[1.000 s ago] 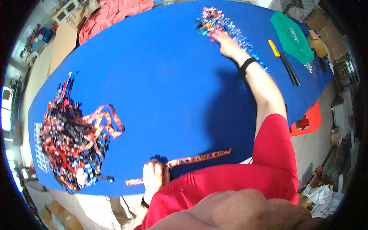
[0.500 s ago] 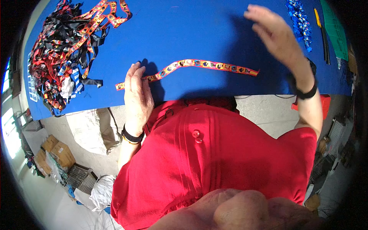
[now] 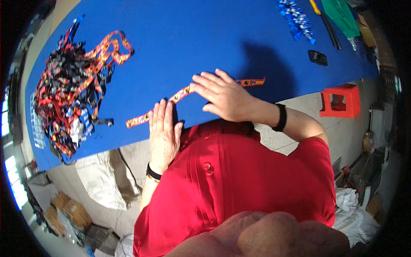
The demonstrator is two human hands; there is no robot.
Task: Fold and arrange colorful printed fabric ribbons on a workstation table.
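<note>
A patterned red and yellow ribbon (image 3: 180, 94) lies stretched across the blue table near its front edge, running from lower left to upper right. My left hand (image 3: 162, 132) rests on it toward its left end, palm down, fingers straight. Over the right part lies my right hand (image 3: 224, 96), flat with fingers spread, covering a stretch of the ribbon. The ribbon's two ends show past the hands. Neither hand grips anything.
A tangled heap of dark and coloured ribbons (image 3: 64, 90) sits on the table's left. At the far right are a blue ribbon bundle (image 3: 295, 19), a black phone-like object (image 3: 317, 57), a yellow-and-black tool (image 3: 327, 25) and green cloth (image 3: 341, 18). A red stool (image 3: 349, 103) stands beyond the edge.
My right hand has come down from the raised position at upper right onto the ribbon. My left hand stays on the ribbon near its left end. The whole view has shifted and tilted.
</note>
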